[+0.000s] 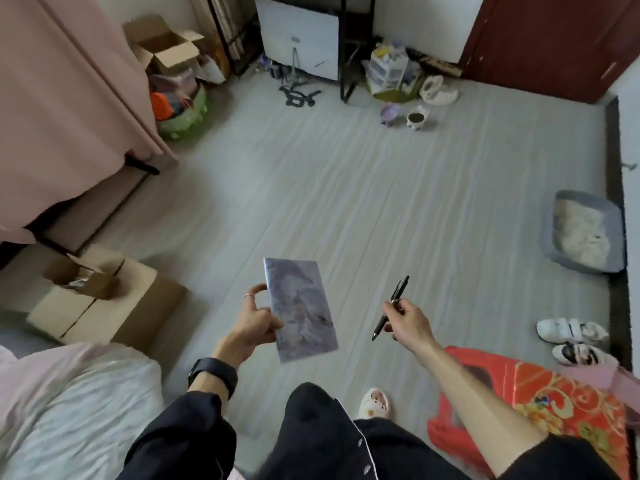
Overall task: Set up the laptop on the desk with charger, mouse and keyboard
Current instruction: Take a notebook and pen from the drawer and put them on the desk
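Observation:
I stand over a grey floor. My left hand (254, 323) grips a thin notebook (301, 308) with a purple-grey patterned cover by its left edge, held out flat in front of me. My right hand (407, 322) pinches a black pen (391, 308), its tip pointing down towards me. No laptop, charger, mouse or keyboard shows in this view. A black-framed desk (343, 46) stands at the far wall with a white panel (299, 36) under it.
A bed with pink covers (52, 98) lies at the left, and cardboard boxes (104, 299) sit beside it. Pet bowls (403, 114), a litter tray (581, 232), white shoes (571, 332) and a red patterned bag (540, 393) are on the floor.

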### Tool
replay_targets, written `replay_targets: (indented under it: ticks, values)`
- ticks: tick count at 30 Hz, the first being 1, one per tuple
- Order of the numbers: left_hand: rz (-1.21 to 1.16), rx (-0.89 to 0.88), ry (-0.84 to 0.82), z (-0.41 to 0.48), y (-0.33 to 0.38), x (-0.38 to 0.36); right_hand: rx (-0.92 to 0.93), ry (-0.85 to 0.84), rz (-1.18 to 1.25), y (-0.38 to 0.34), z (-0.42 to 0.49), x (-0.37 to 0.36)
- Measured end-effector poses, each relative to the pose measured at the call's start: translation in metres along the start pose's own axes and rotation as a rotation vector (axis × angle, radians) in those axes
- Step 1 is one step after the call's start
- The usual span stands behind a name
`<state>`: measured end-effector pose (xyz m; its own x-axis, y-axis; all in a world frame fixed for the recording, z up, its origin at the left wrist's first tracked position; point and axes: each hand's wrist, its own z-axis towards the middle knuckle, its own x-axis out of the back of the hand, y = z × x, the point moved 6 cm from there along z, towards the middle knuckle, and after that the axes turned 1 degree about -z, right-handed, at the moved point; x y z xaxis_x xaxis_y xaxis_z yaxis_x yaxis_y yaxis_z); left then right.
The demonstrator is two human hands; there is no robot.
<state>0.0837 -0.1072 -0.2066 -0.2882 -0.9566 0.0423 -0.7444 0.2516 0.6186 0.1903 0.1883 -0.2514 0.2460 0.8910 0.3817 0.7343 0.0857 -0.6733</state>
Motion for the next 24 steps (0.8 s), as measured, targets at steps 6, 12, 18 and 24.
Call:
replay_targets:
  ticks: [6, 12, 18, 24]
  values:
    - [-0.212, -0.097, 0.060, 0.065, 0.116, 0.016, 0.170, -0.027, -0.096, -0.154, 0.106, 0.002]
    - [-0.344, -0.151, 0.063, 0.179, 0.245, 0.055, 0.283, -0.001, -0.136, -0.297, 0.231, -0.020]
    - [-0.301, -0.192, 0.021, 0.273, 0.400, 0.095, 0.331, 0.032, -0.126, -0.442, 0.326, -0.035]
    - [-0.270, -0.225, 0.021, 0.352, 0.549, 0.113, 0.384, 0.055, -0.056, -0.566, 0.417, -0.035]
